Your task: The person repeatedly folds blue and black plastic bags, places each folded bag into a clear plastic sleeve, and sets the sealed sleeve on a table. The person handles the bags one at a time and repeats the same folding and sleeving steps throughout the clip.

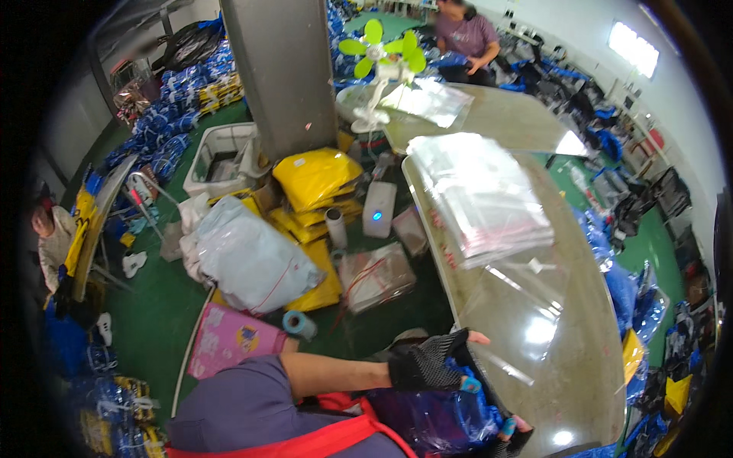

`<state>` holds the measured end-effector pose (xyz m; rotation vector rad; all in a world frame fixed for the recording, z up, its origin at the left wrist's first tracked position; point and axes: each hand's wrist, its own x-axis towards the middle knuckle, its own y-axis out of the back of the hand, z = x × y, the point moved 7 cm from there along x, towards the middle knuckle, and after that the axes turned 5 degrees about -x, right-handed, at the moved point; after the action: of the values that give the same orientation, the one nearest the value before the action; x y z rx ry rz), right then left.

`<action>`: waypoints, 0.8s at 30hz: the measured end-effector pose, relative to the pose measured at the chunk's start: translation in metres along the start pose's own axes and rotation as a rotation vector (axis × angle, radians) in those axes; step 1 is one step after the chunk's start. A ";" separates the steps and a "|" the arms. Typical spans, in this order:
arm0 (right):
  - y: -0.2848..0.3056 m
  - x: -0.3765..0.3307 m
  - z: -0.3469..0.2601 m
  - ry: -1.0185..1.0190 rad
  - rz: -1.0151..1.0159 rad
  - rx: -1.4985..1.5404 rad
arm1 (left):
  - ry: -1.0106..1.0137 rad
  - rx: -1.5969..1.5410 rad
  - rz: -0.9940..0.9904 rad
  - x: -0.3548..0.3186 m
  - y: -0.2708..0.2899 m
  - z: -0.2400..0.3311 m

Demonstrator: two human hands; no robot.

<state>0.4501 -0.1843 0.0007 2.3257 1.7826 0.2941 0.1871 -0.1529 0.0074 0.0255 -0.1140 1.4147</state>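
My left hand (430, 365), in a black fingerless glove with a light dotted pattern, is closed on a dark blue bundle in clear plastic (439, 418) by the table's near edge. One fingertip points out over the tabletop, and blue tape wraps another finger. My right hand (516, 435), also gloved in black with blue tape on a finger, is bent round the bundle's right side. Only part of that hand shows at the lower edge. A stack of clear plastic bags (489, 202) lies on the glossy table (569, 359) ahead, with loose bags in front of it.
On the floor to the left are a stuffed pale sack (248, 256), yellow packages (317, 179), a pink box (229, 340) and a tape roll (299, 325). A grey pillar (282, 76) and green fan (374, 52) stand ahead. A co-worker (467, 38) is beyond; another person (53, 237) is far left.
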 end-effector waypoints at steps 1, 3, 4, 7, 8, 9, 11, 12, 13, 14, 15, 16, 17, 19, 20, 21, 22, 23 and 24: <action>-0.001 -0.004 -0.002 0.026 -0.039 0.077 | -0.090 0.105 0.056 -0.004 0.002 0.010; -0.006 -0.008 -0.011 0.147 -0.135 0.197 | 0.003 -0.036 0.082 -0.006 0.000 0.007; -0.008 -0.010 -0.018 0.246 -0.197 0.239 | -0.028 -0.103 0.077 -0.005 -0.002 0.008; -0.016 -0.006 -0.024 0.288 -0.367 0.133 | -0.150 -0.006 0.200 -0.003 0.009 0.010; -0.017 -0.004 -0.020 0.223 -0.385 0.056 | -0.255 0.021 0.229 -0.001 0.012 0.014; -0.019 -0.002 -0.024 0.262 -0.423 0.092 | -0.403 -0.069 0.170 -0.003 0.013 0.019; -0.013 0.006 -0.014 0.076 -0.310 0.228 | -0.512 0.068 0.100 -0.002 0.013 0.020; -0.015 0.004 -0.017 0.116 -0.311 0.204 | -0.618 0.108 0.067 -0.004 0.013 0.023; -0.015 0.005 -0.017 0.139 -0.290 0.174 | -0.532 0.039 0.038 -0.001 0.015 0.016; -0.016 0.004 -0.018 0.160 -0.267 0.141 | -0.500 0.067 0.036 0.001 0.017 0.012; -0.016 0.003 -0.019 0.179 -0.241 0.106 | -0.490 0.097 0.014 0.002 0.016 0.011; -0.014 0.003 -0.020 0.204 -0.183 0.081 | -0.479 0.124 -0.007 0.003 0.015 0.010; -0.011 0.003 -0.022 0.229 -0.127 0.050 | -0.493 0.106 0.000 0.004 0.014 0.012; -0.001 0.003 -0.028 0.278 -0.020 -0.008 | -0.481 0.093 0.001 0.009 0.011 0.015; 0.002 0.006 -0.026 0.224 -0.021 -0.008 | -0.466 0.120 0.020 0.012 0.009 0.018; 0.005 0.010 -0.024 0.168 -0.023 -0.007 | -0.411 0.166 0.023 0.019 0.007 0.018; 0.009 0.014 -0.022 0.109 -0.025 -0.008 | -0.351 0.210 0.026 0.025 0.005 0.019; 0.015 0.019 -0.028 0.165 0.002 -0.083 | -0.339 0.224 0.042 0.030 0.005 0.023; 0.015 0.024 -0.017 -0.002 -0.069 -0.078 | -0.244 0.199 0.077 0.037 0.009 0.022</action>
<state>0.4651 -0.1640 0.0219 2.2053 1.8120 0.3437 0.1830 -0.1168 0.0322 0.3620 -0.1774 1.4914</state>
